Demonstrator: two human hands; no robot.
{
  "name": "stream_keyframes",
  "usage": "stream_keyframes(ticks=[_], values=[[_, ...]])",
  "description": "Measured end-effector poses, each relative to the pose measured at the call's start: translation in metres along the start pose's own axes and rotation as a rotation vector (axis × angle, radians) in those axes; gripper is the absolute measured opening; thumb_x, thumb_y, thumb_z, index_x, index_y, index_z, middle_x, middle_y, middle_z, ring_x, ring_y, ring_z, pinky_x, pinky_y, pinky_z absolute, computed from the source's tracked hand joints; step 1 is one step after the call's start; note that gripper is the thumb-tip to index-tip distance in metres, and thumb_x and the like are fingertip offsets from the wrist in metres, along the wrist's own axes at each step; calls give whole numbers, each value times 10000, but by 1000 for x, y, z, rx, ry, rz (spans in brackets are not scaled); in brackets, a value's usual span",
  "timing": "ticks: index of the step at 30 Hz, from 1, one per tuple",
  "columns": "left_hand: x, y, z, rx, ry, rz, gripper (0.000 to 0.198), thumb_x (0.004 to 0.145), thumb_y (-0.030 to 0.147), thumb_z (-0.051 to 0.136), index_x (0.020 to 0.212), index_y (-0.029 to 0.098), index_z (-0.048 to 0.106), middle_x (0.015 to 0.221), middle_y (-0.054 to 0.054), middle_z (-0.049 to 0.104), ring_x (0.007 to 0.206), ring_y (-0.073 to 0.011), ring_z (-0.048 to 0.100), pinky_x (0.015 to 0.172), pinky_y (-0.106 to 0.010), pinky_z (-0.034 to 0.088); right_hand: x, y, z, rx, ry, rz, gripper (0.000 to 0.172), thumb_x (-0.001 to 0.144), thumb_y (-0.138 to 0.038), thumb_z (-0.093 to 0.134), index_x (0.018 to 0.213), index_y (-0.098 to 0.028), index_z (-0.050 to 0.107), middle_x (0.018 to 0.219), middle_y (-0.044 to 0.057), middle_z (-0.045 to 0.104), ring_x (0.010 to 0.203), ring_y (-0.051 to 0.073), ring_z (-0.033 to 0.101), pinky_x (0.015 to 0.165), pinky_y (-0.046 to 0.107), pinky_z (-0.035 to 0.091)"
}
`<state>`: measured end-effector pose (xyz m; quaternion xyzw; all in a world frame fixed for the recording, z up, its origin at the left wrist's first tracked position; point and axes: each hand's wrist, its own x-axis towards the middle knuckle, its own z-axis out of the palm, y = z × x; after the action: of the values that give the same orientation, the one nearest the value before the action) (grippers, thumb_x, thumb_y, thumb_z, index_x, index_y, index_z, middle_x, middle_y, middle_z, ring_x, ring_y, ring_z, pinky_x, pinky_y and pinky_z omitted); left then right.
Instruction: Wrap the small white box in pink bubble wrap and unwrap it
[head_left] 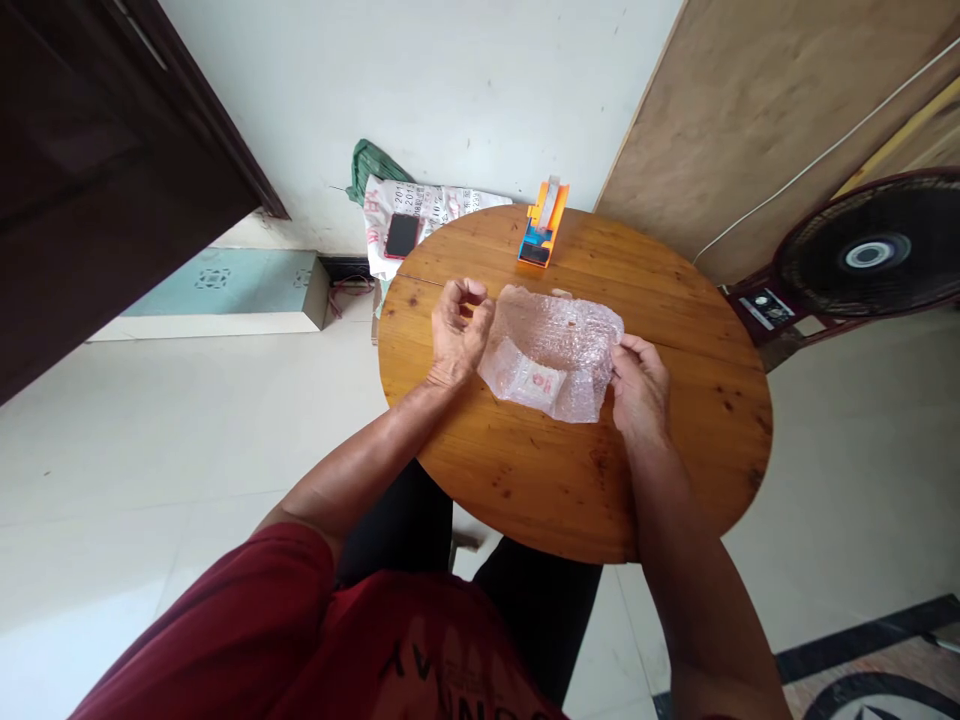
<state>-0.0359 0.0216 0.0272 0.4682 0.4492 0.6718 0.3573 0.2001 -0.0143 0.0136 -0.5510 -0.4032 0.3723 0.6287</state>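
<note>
A sheet of clear bubble wrap (574,335) lies spread on the round wooden table (540,500). On its near part sits a small white packet (543,382) with red print, which looks covered by a layer of the wrap. My right hand (641,388) pinches the wrap's right edge between thumb and fingers. At the left edge is my left hand (460,335), its fingers curled in and closed; whether they grip the wrap or some small thing cannot be made out.
Toward the table's back edge stands an orange and blue tape dispenser (543,225). Behind the table, a dark phone (402,236) rests on a printed white sack (450,203), beside a green bag (373,165). A black fan (840,262) stands at the right.
</note>
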Motion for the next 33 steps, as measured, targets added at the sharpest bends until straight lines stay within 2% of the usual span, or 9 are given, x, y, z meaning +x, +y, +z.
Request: stream_keyframes(ticks=[4,8,12,14,20,24,27,29,33], values=[[-10,6,-3,214,-288,207,141,836,318,643,913,202,616,975,-54,660,961,-189,597,898,-319,465,-2,-1,0,-197,17,-164,271,786,-368,667,1019,-251,593,970,23,668,862,188,642,791,354,530],[-11,3,-1,323,-569,199,265,787,319,668,1001,162,663,1108,-114,694,1061,-247,630,957,-377,478,-9,-8,3,-322,20,-294,322,810,-336,672,1109,-254,582,1099,58,674,985,218,654,913,401,522],[-11,1,-1,425,-758,147,295,779,324,676,1009,141,696,1033,-112,721,978,-250,655,900,-375,498,-14,-10,6,-353,-50,-296,258,837,-325,669,1076,-246,608,1037,63,713,928,225,681,884,416,534],[-13,2,0,431,-797,96,250,804,338,661,956,144,702,940,-87,722,880,-215,653,802,-328,501,-13,-8,5,-365,-62,-283,247,829,-331,672,1052,-241,616,993,60,726,892,230,689,859,421,539],[-8,12,-3,239,-695,-138,330,806,468,692,754,143,680,684,-21,653,610,-111,554,586,-233,415,-4,-1,-4,-440,-48,-246,260,799,-351,653,1033,-244,614,937,47,753,817,228,700,779,393,544],[0,28,-16,-71,-996,-405,340,808,484,702,820,147,743,602,-31,691,580,-129,628,612,-240,488,1,1,-10,-566,-82,-239,249,803,-342,628,1029,-236,623,912,62,768,790,241,707,760,400,535],[4,39,-27,-105,-1250,-585,354,775,493,761,888,157,774,717,-83,766,678,-200,727,636,-280,548,3,4,-13,-666,-97,-223,251,798,-340,632,1030,-244,625,903,62,776,815,257,717,787,419,532],[5,41,-31,-64,-1378,-622,342,768,479,783,904,165,782,767,-93,784,711,-209,744,637,-276,556,4,5,-14,-708,-112,-206,269,792,-344,640,1043,-250,624,910,61,779,826,266,721,788,428,532],[7,33,-27,17,-1320,-574,275,789,428,762,756,156,747,634,-53,737,607,-154,710,600,-223,529,3,4,-13,-748,-118,-194,303,782,-345,652,1073,-263,621,904,48,772,806,264,714,776,427,531]])
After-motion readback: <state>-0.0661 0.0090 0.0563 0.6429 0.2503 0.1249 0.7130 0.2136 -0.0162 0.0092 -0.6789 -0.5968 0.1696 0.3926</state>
